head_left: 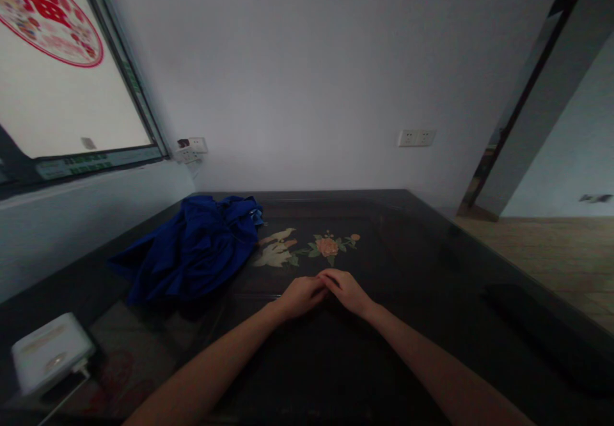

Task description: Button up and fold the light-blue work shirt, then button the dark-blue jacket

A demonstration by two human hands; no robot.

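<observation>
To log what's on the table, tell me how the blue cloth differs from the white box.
The cloth is deep blue; the box is white. The cloth lies crumpled in folds; the box is a rigid rounded block with a cable. The cloth lies farther back; the box sits at the near left edge. Both rest on the dark table.

2 hands meet at the middle of the table.
The left hand (300, 295) and right hand (348, 290) rest on the table (422, 253), fingers touching each other. A flower inlay (328, 245) lies just behind them, a heap of cloth (192, 247) to their left. A box (50, 349) sits at the near left corner, a low object (527, 317) near the right edge. On the wall behind are 2 socket plates (416, 137); a window (62, 93) is left, a doorway (508, 132) right.
</observation>
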